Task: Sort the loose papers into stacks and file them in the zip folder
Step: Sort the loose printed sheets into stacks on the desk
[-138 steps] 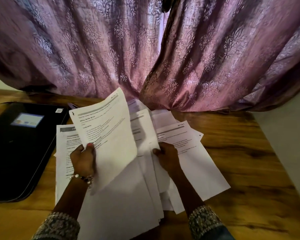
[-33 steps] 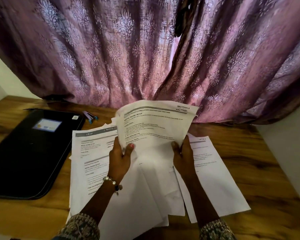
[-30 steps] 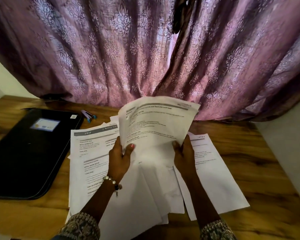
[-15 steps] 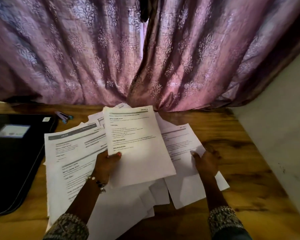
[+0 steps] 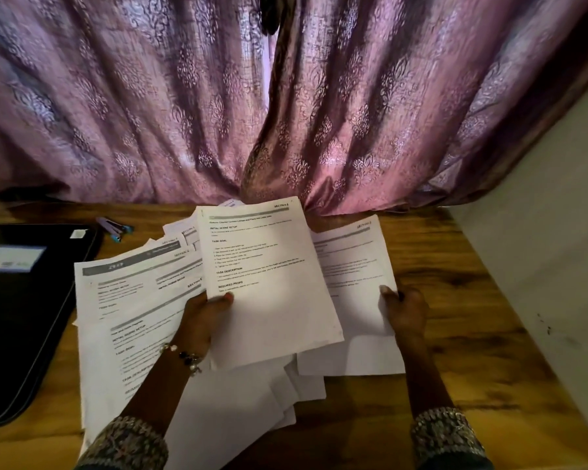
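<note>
Left hand (image 5: pixel 202 318) pinches printed sheet (image 5: pixel 269 276) at lower left edge, lifted over loose papers (image 5: pixel 129 320) spread on wooden table (image 5: pixel 472 334). Right hand (image 5: pixel 406 308), off shared sheet since 1 s ago, now grips right-side page (image 5: pixel 357 266) lying flat. Sorting under way: 1 sheet separated, stacks not formed. Black zip folder (image 5: pixel 24 317) lies closed at left, beside papers, nothing filed.

I count two hands: my left hand (image 5: pixel 201 320) and my right hand (image 5: pixel 406 312). One black zip folder (image 5: pixel 21 310) lies on the worktop (image 5: pixel 455 334). One small stapler (image 5: pixel 114 227) sits beside it. The loose papers (image 5: pixel 133 300) overlap too much to count exactly; at least seven printed sheets show.
</note>
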